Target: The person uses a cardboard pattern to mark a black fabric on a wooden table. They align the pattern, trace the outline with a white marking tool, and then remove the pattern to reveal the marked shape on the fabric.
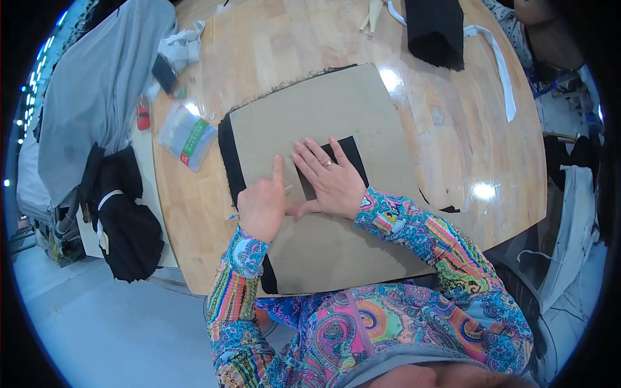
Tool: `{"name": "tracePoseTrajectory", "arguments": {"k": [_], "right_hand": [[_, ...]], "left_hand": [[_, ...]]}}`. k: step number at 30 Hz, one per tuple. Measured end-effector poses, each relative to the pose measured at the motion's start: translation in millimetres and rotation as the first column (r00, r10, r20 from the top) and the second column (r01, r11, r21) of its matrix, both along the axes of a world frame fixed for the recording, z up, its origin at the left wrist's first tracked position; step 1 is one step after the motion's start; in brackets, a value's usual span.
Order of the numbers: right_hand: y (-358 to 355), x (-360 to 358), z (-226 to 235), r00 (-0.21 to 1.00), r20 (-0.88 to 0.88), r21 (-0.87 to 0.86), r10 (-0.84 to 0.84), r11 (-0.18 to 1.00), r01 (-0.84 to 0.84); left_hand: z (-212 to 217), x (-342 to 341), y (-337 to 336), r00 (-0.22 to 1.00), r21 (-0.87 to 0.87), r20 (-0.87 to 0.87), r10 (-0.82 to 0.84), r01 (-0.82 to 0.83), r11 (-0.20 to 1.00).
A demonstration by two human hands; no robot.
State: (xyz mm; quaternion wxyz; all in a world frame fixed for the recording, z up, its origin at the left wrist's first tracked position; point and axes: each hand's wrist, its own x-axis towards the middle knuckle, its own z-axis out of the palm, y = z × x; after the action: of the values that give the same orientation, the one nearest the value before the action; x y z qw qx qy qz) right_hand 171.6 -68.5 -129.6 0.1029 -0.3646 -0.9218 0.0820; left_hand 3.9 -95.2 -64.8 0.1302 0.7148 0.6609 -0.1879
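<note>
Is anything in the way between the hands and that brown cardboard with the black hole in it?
Nothing visible is in the way. The right hand lies flat on the cardboard template, partly over its cut-out window, and the left hand presses on it, holding a thin marking tool.

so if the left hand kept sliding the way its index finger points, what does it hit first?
Left hand points up the brown cardboard template, away from the person. The path looks free along the cardboard to its far edge, then the black fabric fringe and bare wooden table. Depth is hard to judge.
</note>
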Motion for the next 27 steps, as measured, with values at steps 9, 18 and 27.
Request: {"name": "tracePoseTrajectory", "arguments": {"k": [9,18,27], "right_hand": [[9.6,31.8,11.0,0.995,0.049,-0.005,-0.09,0.996,0.091],[3.2,37.6,10.3,0.994,0.04,0.038,-0.097,0.995,0.096],[15.8,65.3,3.6,0.981,0.105,0.015,-0.166,0.986,0.165]], "left_hand": [[1.7,0.2,2.2,0.991,-0.075,0.07,0.113,-0.108,0.991],[2.8,0.3,1.1,0.989,-0.1,0.091,0.12,-0.111,0.989],[2.4,1.7,5.4,0.989,-0.086,0.103,0.109,-0.1,0.991]]}}
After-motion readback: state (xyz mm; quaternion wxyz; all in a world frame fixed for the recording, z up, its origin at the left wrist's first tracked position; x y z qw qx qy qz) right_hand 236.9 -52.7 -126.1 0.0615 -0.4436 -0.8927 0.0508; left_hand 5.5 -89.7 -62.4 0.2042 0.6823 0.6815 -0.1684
